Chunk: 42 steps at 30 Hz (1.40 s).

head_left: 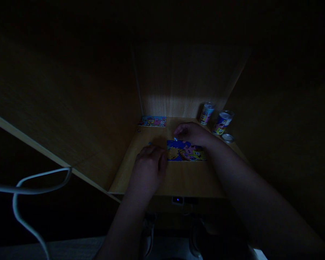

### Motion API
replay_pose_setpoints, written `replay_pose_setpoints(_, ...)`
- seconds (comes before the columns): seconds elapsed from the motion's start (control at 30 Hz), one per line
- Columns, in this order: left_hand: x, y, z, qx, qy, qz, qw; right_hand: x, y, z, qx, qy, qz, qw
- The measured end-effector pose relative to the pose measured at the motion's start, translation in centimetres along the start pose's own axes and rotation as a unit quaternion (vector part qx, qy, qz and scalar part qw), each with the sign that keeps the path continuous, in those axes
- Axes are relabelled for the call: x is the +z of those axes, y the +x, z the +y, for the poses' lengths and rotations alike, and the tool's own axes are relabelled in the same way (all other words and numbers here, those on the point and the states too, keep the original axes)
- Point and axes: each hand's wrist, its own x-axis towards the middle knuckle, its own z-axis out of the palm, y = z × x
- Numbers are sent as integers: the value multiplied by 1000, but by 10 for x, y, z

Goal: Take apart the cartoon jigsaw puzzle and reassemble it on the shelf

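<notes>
A colourful cartoon jigsaw puzzle (186, 151), partly put together, lies on a small wooden desk (178, 180) in a dim cubicle. My left hand (150, 162) rests on the desk with its fingers curled, touching the puzzle's left edge. My right hand (191, 133) sits at the puzzle's top edge, fingertips pinching a small pale puzzle piece (175, 138). The dark makes it hard to see whether my left hand holds anything.
A second cartoon picture card (152, 121) lies at the desk's back left. Two printed tins (206, 113) (222, 122) stand at the back right, a round lid (228, 137) beside them. Wooden walls enclose the desk. A white cable (29, 187) loops at the left.
</notes>
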Motion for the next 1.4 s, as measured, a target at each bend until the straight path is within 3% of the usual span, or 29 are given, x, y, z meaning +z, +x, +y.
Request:
replay_pose_setpoints(0.07,-3,-1,-8,-43,52,20,998,-1,4,5,14,-14,47,999)
replay_pose_setpoints(0.2,-9,-4,-32,-72,164,-14,984,-3,7,11,37,-56,118,991)
replay_pose_setpoints(0.4,-6,-8,-55,-38,170,-42,984,-3,7,13,40,-102,106,988)
replay_pose_setpoints(0.63,-6,-4,-43,-20,91,-51,994,0,11,23,23,-158,82,984)
replay_pose_setpoints(0.83,-11,-5,-31,20,88,-90,992,-4,7,17,27,-193,71,978)
replay_pose_setpoints(0.97,-7,-7,-32,4,89,-104,991,-4,7,16,24,-209,61,976)
replay_pose_setpoints(1.4,-10,-1,-32,23,59,-75,995,-3,5,16,24,-171,69,983)
